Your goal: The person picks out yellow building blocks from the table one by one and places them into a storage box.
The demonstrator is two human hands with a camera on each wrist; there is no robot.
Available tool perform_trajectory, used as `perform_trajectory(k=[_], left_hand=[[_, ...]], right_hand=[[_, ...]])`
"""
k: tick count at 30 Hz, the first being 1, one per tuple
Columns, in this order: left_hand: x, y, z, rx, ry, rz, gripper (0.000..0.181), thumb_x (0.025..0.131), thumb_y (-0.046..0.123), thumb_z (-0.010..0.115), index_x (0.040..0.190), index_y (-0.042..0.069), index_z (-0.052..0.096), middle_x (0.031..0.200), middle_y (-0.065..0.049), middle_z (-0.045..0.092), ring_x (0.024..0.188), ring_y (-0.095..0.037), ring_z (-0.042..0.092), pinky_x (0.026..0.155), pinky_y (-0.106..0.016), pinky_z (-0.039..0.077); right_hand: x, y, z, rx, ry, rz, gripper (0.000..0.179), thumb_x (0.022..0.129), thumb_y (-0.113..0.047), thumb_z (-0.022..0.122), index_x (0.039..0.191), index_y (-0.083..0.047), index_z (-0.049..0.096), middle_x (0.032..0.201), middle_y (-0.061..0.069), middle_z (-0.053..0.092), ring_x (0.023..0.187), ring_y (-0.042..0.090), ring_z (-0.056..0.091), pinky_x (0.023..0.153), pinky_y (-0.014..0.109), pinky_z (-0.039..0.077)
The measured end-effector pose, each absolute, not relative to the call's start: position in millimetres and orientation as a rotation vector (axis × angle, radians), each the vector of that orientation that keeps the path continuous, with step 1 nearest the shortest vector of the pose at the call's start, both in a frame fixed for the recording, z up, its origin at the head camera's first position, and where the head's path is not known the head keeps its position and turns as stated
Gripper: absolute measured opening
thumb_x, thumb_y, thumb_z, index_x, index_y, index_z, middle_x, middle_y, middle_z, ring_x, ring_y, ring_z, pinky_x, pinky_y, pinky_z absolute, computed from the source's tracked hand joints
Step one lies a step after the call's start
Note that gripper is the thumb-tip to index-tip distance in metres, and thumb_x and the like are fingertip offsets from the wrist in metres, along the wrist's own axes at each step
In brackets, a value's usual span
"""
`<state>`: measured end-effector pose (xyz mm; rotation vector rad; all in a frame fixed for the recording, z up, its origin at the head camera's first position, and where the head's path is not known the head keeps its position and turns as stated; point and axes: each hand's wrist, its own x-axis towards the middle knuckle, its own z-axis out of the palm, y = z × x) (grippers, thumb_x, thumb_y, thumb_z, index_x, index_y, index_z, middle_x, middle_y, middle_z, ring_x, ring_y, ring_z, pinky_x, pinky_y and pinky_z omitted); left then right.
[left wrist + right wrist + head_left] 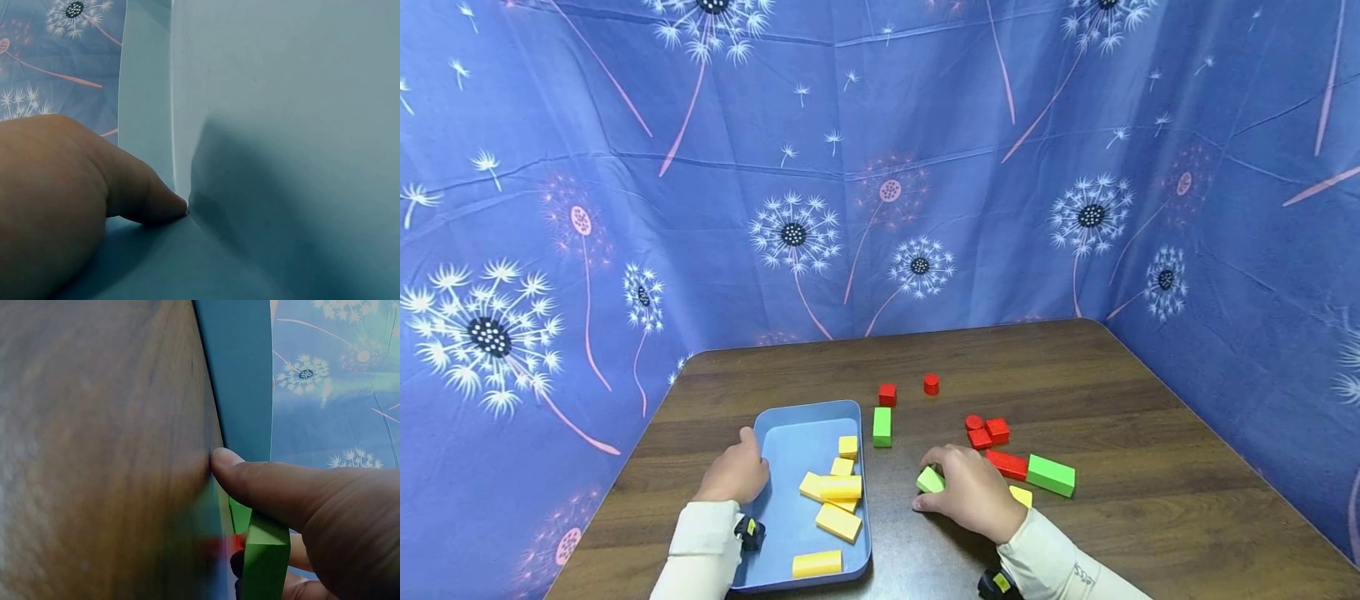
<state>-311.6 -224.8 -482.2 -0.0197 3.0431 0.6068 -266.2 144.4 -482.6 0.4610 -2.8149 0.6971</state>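
My left hand (733, 471) grips the left wall of a blue tray (808, 408), its thumb (147, 197) pressed inside where wall and floor meet; the other fingers are hidden. Yellow blocks, among them a cylinder (841, 487) and a flat rectangle (838, 522), lie in the tray's right half. To the right of the tray, my right hand (973, 492) is low over the table, holding a green block (267, 556) between thumb and fingers. Past its knuckles lie a long red block (1006, 464), a long green block (1051, 475) and a partly covered yellow block (1021, 496).
The brown wooden table (1150, 467) meets blue dandelion-print cloth (865, 167) behind and at the sides. Another green block (882, 427) stands close to the tray's right wall. Beyond it are a red cube (887, 394), a red cylinder (931, 384) and several small red pieces (997, 431).
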Motion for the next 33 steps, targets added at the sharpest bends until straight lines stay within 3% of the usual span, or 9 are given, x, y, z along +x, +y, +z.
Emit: perform_trajectory(k=[17,33], left_hand=[[-311,-223,-481,-0.021,3.035,0.585,0.068,0.101,0.013,0.049,0.152,-0.019,0.018,0.118,-0.038,0.066,0.091,-0.042,0.073,0.073,-0.056,0.058],[-305,-219,-473,-0.022,3.031,0.596,0.067,0.101,0.013,0.049,0.151,-0.02,0.018,0.119,-0.039,0.065,0.097,-0.046,0.072,0.078,-0.059,0.058]], right_hand=[[-266,146,-483,0.497,-2.823,0.696,0.036,0.067,-0.044,0.094,0.088,-0.023,0.074,0.077,-0.012,0.054,0.068,0.007,0.048,0.06,0.024,0.04],[-265,145,-481,0.507,-2.845,0.678,0.036,0.071,-0.037,0.093,0.096,-0.018,0.077,0.083,-0.009,0.058,0.072,0.009,0.049,0.061,0.025,0.04]])
